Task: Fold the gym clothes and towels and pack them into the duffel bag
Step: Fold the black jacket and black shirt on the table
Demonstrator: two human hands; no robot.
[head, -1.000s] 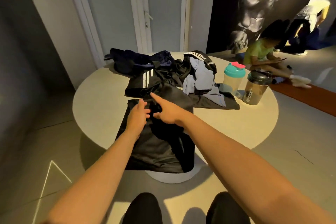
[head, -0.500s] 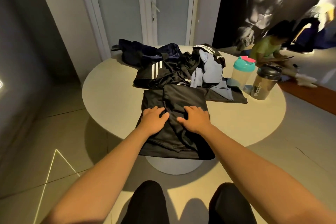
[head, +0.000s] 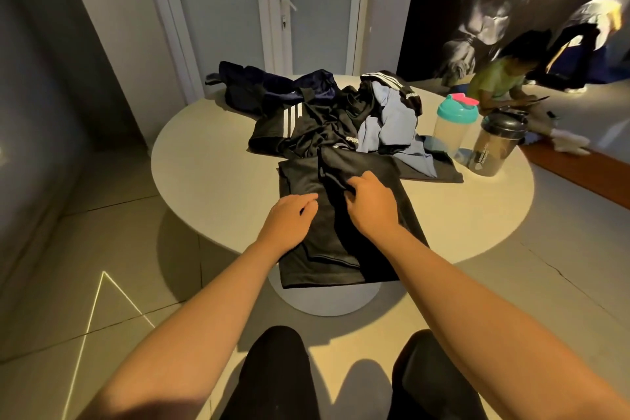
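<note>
- as the black garment (head: 341, 242) lies under both hands, its long axis runs straight away from them, near end hanging off the table (head: 211, 181).
- left hand (head: 289, 220) rests flat on it, fingers loose; right hand (head: 371, 203), slightly farther out, pinches a fold.

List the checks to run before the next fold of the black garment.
1. Left hand flat on the black garment: ok.
2. Right hand pinching a fold of it: ok.
3. Garment fully on the table: not ok, its near end hangs over the edge.
4. Unfolded pile clear of it: not ok, touches its far end.
5. Teal-lidded bottle and dark bottle upright, off the garment: ok.
6. Duffel bag within reach: cannot tell, not in view.
</note>
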